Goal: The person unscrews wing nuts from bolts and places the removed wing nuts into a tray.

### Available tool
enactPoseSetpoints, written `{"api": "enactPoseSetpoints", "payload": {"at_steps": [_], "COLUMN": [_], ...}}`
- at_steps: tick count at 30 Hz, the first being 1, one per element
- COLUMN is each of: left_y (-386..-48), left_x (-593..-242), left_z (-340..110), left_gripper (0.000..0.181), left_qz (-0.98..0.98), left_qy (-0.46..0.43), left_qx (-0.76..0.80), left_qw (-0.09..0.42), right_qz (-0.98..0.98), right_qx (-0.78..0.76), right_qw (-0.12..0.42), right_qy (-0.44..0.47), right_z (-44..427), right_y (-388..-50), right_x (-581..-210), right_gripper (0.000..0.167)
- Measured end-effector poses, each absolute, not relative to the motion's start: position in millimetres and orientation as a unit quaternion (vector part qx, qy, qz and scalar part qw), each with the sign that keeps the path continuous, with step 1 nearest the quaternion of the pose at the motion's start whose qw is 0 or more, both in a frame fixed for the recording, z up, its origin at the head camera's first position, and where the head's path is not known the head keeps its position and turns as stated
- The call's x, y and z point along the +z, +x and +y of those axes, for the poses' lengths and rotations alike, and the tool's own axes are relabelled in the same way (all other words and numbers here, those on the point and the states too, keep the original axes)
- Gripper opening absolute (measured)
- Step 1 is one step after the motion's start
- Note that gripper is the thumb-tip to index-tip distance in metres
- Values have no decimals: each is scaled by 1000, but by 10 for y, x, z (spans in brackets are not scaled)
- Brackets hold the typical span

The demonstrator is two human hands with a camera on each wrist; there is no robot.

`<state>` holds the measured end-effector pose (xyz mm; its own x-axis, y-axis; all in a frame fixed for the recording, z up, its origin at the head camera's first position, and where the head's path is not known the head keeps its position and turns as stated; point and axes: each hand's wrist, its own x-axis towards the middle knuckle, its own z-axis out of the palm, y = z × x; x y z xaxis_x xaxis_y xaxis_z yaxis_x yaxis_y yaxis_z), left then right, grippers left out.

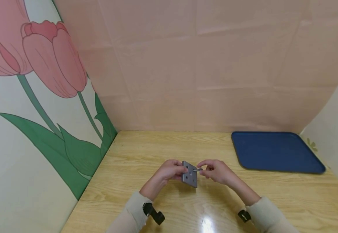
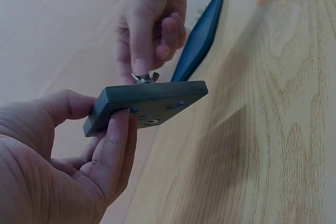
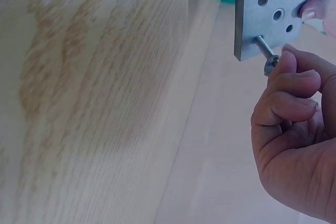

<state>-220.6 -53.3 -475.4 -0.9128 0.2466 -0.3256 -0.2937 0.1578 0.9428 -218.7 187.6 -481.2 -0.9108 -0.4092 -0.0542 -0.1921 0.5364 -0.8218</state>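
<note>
A square grey metal plate (image 1: 190,179) with several round holes is held up above the table, tilted. My left hand (image 1: 169,170) grips its left edge, thumb on one face and fingers on the other. A silver wing bolt (image 3: 266,51) stands out from one corner hole of the plate, its shank partly exposed in the right wrist view. My right hand (image 1: 217,171) pinches the bolt's winged head between thumb and index finger, the other fingers curled. In the left wrist view the wings (image 2: 146,78) show beneath the right fingertips, just above the plate's edge.
A blue tray (image 1: 276,150) lies on the wooden table (image 1: 145,145) at the back right. A pinkish sheet (image 1: 195,64) covers the wall behind. To the left stands a panel with printed tulips (image 1: 52,58). Black straps (image 1: 153,212) sit on the sleeves.
</note>
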Motion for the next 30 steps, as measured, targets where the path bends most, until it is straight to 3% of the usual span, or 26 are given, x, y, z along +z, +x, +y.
{"api": "enactPoseSetpoints", "payload": {"at_steps": [7, 13, 30], "left_y": [-2215, -2235, -2271], "left_x": [-4748, -4762, -4826], "left_z": [-516, -506, -466], "left_gripper": [19, 19, 22], "left_qz": [733, 737, 738], "left_qy": [-17, -19, -6], "left_qx": [649, 645, 645], "left_qw": [205, 204, 199], "right_qz": [869, 867, 860], "right_qx": [-459, -465, -469], "right_qw": [115, 147, 189], "right_qy": [-142, -100, -70], "right_z": [1877, 1880, 1894], "right_y": [-2217, -2241, -2289], "right_x": [-4795, -4800, -4864], "right_gripper": [36, 49, 57]}}
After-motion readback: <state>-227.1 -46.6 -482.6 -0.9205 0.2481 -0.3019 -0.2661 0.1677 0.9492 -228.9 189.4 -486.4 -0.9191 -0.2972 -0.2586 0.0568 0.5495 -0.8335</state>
